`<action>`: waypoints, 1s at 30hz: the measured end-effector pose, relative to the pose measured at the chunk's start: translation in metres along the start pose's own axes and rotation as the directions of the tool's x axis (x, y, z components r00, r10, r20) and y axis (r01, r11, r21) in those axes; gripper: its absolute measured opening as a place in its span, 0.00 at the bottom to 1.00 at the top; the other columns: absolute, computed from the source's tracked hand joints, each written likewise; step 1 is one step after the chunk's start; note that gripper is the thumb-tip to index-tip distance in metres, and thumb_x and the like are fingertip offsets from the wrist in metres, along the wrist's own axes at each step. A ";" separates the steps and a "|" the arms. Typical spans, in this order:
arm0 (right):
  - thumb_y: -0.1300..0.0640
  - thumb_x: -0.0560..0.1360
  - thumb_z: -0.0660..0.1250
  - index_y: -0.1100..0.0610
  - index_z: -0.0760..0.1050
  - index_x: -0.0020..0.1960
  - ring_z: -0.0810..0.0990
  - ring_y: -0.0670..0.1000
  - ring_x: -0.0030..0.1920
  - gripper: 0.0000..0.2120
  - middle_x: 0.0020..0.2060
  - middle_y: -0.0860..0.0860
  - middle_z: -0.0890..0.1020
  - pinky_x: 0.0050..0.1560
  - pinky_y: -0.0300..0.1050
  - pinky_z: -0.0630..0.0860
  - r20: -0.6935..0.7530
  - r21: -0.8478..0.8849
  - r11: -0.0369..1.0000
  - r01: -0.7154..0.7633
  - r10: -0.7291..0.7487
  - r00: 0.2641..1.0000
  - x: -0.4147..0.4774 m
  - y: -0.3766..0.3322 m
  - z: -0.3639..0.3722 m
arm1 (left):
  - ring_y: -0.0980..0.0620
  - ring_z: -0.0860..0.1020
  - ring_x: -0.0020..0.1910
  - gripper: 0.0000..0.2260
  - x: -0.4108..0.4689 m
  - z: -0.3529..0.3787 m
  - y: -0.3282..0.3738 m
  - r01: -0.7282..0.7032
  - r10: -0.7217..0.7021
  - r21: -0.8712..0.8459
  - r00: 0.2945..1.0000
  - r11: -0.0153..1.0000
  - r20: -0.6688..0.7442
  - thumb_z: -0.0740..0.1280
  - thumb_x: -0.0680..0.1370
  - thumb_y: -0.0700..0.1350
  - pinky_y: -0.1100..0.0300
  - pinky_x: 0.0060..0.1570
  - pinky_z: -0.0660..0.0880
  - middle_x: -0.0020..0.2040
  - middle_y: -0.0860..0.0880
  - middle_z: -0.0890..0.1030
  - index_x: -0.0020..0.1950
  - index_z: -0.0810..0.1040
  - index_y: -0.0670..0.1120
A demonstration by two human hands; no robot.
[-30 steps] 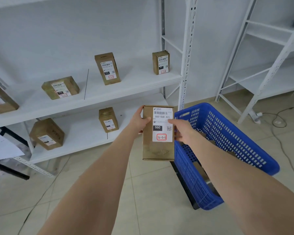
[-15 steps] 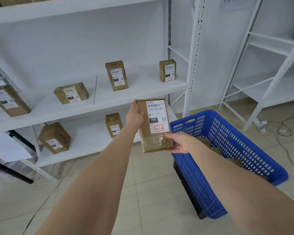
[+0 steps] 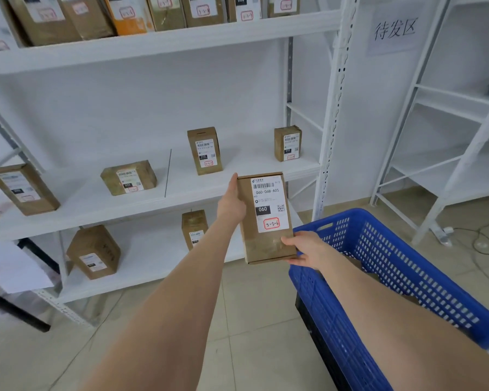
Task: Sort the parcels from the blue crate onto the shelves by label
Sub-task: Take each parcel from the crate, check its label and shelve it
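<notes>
I hold a brown cardboard parcel (image 3: 259, 246) upright in front of the white shelving; its white label reads 060-06B-A05 with "3-3-6" handwritten in a red box. My left hand (image 3: 230, 206) grips its upper left edge. My right hand (image 3: 304, 248) grips its lower right corner. The blue crate (image 3: 393, 272) stands on the floor at the right, under my right forearm, with brown parcels partly visible inside. The middle shelf (image 3: 237, 179) behind the parcel carries several labelled boxes.
The top shelf (image 3: 164, 43) is packed with several parcels. The bottom shelf (image 3: 153, 258) holds two boxes. A second white rack (image 3: 449, 170) stands at the right, with a cable on the tiled floor beside it. A sign with Chinese characters (image 3: 394, 31) hangs on the wall.
Both hands have raised the parcel toward the shelves. My right hand slid from the label's side down to the lower right corner. The view tilted up, revealing the packed top shelf.
</notes>
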State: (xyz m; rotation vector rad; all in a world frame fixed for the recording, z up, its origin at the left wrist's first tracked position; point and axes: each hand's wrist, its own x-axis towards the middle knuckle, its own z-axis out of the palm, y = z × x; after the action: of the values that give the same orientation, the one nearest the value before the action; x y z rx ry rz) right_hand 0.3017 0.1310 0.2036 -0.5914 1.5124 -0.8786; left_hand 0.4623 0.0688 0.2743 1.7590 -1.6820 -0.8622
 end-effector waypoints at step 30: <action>0.62 0.73 0.72 0.56 0.75 0.53 0.78 0.58 0.58 0.11 0.55 0.57 0.80 0.50 0.53 0.79 0.122 -0.167 0.961 0.221 -0.202 0.972 0.231 -0.177 0.058 | 0.42 0.75 0.57 0.22 0.241 -0.037 0.035 -0.030 -0.009 -0.117 0.948 0.993 -0.318 0.67 0.76 0.40 0.42 0.55 0.76 0.60 0.43 0.73 0.67 0.68 0.55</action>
State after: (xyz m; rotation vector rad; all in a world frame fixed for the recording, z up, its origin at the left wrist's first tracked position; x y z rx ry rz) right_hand 0.3039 -0.1656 0.2091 -0.9320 1.4607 -0.8634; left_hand 0.4707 -0.1752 0.3073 1.7005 -1.3979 -0.6205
